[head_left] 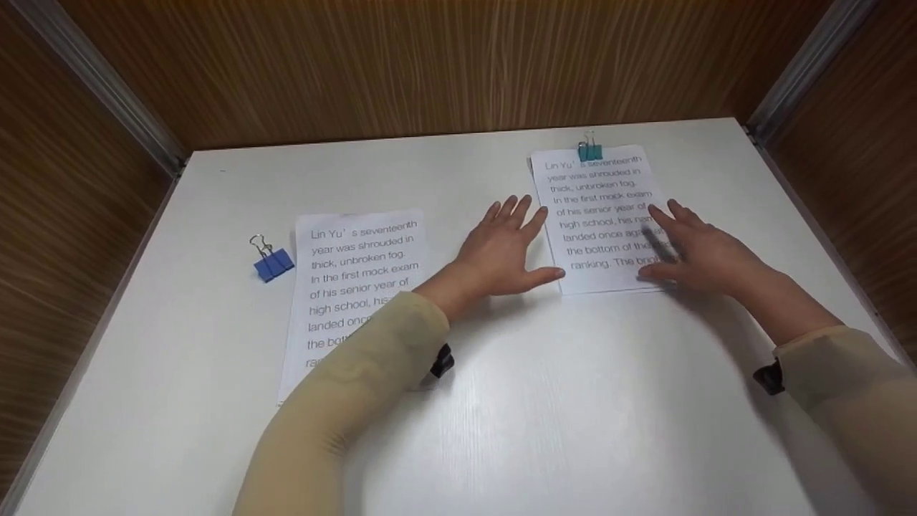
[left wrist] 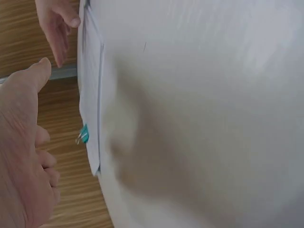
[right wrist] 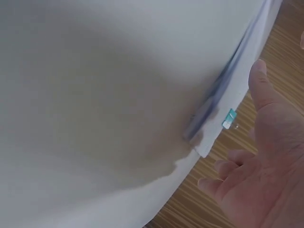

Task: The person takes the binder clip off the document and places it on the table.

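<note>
Clipped paper stack (head_left: 602, 222) lies flat on the worktop (head_left: 537, 401), far side, right of centre, between both hands. Left hand (head_left: 501, 254) at its left edge, right hand (head_left: 706, 251) over its right edge. Fingers on both straight-ish and spread wide, no grip on anything. Contact with the paper: can't tell; wrist views suggest the hands sit a bit above it.

Handling, my read: light, bendy, easy to crease. Teal binder clip (head_left: 590, 152) bites the top edge near mid-width, so that end should act as one block; lower sheets are likely free to fan or slip. Best hold: both long sides, thumbs near, fingers far, light squeeze. Don't lift by the clip's wire handles.

Materials: printed white sheets, matte, thin. Clip is glossy teal body, bright wire loops. Worktop white, smooth with some sheen, so paper probably slides easily. Panels (head_left: 430, 64) behind are brown wood-grain.

Second paper stack (head_left: 358, 287) is left, partly under the left sleeve in view. Blue binder clip (head_left: 274, 266) just beside its left edge, wedge body, wire handles splayed.
</note>
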`<state>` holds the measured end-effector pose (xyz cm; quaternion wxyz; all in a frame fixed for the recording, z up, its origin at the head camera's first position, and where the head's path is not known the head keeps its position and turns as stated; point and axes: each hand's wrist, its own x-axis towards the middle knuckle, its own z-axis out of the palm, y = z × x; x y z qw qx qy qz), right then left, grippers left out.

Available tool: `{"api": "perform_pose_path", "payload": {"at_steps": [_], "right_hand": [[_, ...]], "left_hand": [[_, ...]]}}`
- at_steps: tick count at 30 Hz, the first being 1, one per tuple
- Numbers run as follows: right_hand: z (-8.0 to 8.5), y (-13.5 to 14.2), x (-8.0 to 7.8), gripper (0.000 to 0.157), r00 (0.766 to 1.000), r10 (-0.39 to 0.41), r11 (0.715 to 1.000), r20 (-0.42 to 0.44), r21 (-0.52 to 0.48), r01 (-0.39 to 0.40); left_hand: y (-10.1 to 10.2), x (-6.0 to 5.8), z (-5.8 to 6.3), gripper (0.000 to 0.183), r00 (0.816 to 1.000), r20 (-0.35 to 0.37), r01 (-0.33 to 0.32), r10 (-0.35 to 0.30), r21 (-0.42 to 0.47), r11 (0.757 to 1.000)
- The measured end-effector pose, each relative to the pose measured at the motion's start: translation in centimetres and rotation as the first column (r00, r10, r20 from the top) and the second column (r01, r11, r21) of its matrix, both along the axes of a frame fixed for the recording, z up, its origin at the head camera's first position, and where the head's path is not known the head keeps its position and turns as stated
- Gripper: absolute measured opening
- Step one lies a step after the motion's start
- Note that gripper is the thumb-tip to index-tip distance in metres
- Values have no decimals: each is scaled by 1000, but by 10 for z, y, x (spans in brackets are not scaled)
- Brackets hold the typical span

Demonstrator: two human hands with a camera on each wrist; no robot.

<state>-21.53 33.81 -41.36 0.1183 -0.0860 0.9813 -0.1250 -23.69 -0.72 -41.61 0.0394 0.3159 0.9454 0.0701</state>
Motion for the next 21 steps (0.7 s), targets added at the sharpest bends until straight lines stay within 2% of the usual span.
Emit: {"api": "perform_pose_path", "payload": {"at_steps": [11, 15, 21], "right_hand": [[-8, 9, -2, 110, 999, 28, 997, 21, 69, -29], [-9, 9, -4, 104, 996, 55, 996, 67, 70, -60], [-11, 7, -7, 104, 991, 67, 996, 116, 51, -73]], "left_hand": [[39, 1, -15, 99, 999, 24, 26, -25, -28, 999], [47, 3, -20, 96, 999, 31, 39, -39, -18, 999], [52, 3, -29, 91, 995, 97, 40, -35, -57, 998]]}}
